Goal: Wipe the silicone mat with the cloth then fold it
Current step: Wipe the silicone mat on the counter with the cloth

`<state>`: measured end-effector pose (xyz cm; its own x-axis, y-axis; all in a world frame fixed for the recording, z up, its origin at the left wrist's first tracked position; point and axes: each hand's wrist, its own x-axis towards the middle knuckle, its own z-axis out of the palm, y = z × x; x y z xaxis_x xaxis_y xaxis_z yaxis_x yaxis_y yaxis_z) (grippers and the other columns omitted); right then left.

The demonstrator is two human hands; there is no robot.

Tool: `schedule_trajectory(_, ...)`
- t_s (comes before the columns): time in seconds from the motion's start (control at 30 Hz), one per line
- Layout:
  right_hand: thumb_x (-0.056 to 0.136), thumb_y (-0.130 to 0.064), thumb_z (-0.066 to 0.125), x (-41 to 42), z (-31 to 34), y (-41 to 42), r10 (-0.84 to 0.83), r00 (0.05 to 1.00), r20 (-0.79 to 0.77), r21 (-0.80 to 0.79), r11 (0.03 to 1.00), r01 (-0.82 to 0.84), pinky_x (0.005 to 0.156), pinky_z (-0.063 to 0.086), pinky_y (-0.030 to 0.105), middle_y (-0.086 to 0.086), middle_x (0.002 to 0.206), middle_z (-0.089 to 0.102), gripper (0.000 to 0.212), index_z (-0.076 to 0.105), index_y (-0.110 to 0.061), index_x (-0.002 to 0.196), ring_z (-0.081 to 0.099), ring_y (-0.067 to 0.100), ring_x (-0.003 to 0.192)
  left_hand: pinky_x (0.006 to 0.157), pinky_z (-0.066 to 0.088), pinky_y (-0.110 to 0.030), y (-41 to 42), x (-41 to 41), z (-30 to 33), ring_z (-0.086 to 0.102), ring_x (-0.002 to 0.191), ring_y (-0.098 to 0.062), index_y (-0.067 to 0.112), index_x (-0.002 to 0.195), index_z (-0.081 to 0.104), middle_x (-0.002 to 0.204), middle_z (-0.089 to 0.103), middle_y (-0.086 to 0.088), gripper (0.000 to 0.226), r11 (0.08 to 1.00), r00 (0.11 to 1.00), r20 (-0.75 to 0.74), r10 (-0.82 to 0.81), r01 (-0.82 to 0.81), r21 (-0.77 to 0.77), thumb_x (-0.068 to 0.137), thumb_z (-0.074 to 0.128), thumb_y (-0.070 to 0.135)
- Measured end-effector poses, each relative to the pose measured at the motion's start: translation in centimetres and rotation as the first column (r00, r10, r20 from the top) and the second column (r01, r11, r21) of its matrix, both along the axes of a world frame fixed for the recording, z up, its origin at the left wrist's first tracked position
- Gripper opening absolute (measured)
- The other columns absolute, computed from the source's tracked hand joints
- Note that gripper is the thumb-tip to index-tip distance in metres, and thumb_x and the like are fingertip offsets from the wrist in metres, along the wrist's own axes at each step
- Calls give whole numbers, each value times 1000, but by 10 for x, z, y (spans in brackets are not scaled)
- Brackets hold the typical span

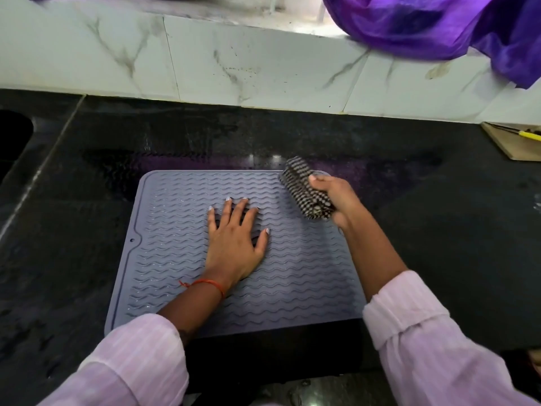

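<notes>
- Nearest the camera: pink-striped sleeves, both rolled back off the wrists; forearms reach fwd over the near edge of the silicone mat (175, 259).
- Mat = grey-blue, wavy ridges, lying flat and fully spread on the dark stone surface (73, 230); no fold or lifted corner visible. Its near edge sits at the surface's front lip. Small hanging hole on the mat's left border.
- Left hand (237, 241): fingers straight and spread, palm down, pressing on the mat's middle; holds nothing, looks like it's pinning the mat in place. Orange thread on that wrist.
- Right hand (336, 200): fingers curled round a rolled black-and-white checked cloth (307, 190), gripping it at the mat's far right corner. Cloth is a tight roll, far end poking past the fist; near end seems to touch or sit just above the mat, can't tell which.
- Progress, my read: wiping stage, prob. early or mid. Can't tell from the ridges which parts have been wiped; a few glints on the mat's left half may be wet spots, not sure.
- Left to do: finish wiping, put cloth down, then fold the mat. Folding not started.
- Beyond the mat: wet-looking sheen on the surface, then white marble-look tiled wall (234, 60). Purple fabric (439, 27) hangs over the ledge, far right of the mat. Wooden board corner w/ yellow item, far right of the mat.
</notes>
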<state>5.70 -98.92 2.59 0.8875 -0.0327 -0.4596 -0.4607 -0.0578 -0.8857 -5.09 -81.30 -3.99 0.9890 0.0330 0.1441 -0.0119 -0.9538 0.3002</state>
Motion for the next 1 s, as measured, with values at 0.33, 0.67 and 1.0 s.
schedule_trajectory(0.33, 72, -27, 70, -9, 9, -43, -95, 993, -71, 382, 917, 116, 55, 55, 26, 10, 86, 72, 38, 64, -4, 101, 70, 18, 69, 116, -1, -52, 1, 1, -1, 15, 144, -26, 22, 137, 42, 152, 31, -2, 64, 1000, 1000, 8, -3, 3, -10, 88, 22, 57)
schedule_trajectory(0.67, 85, -39, 58, -22, -6, 4, 229, 970, 81, -805, 589, -72, 89, 44, 36, 15, 128, 55, 58, 44, -15, 135, 53, 35, 114, 116, 0, -52, 0, 1, -2, 15, 143, -25, 23, 136, 42, 151, 31, -1, 60, 1000, 1000, 8, 3, -3, 0, 89, 26, 57)
schedule_trajectory(1.0, 84, -9, 59, -12, 6, -7, -123, 991, 55, 206, 972, 109, 58, 51, 27, 8, 87, 65, 20, 60, -10, 104, 62, 19, 74, 116, -1, -51, 1, 1, -2, 16, 144, -25, 23, 136, 42, 152, 31, -1, 61, 1000, 1000, 13, -1, 1, -1, 89, 25, 58)
